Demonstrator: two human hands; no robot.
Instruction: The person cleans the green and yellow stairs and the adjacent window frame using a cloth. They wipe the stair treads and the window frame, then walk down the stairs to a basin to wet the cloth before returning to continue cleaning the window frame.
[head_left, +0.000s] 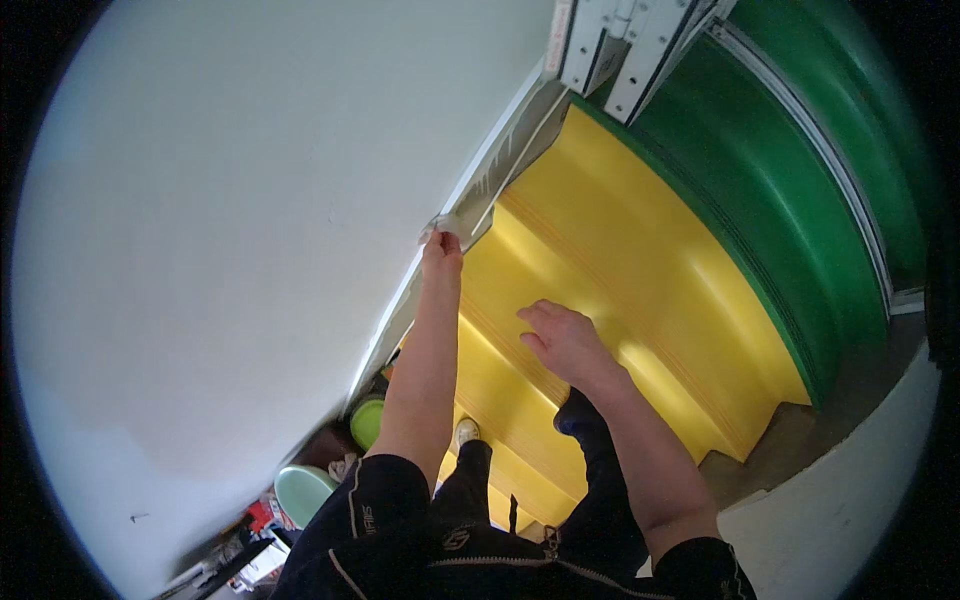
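Note:
My left hand (442, 246) pinches a crumpled whitish cloth or tissue (448, 223) against the pale edge of the baseboard (480, 196), where it meets the wall (247, 225). Below and to the right, my right hand (561, 336) hangs over the yellow stair covering (600, 247) with its fingers loosely curled and nothing seen in them. My feet stand on the yellow steps; one white shoe (466, 431) shows.
Green-covered steps (757, 202) with a metal track (817, 135) lie at upper right, beside hinged metal panels (652, 52). Down at lower left are a pale green basin (304, 495), a lime-green round container (367, 424) and assorted clutter.

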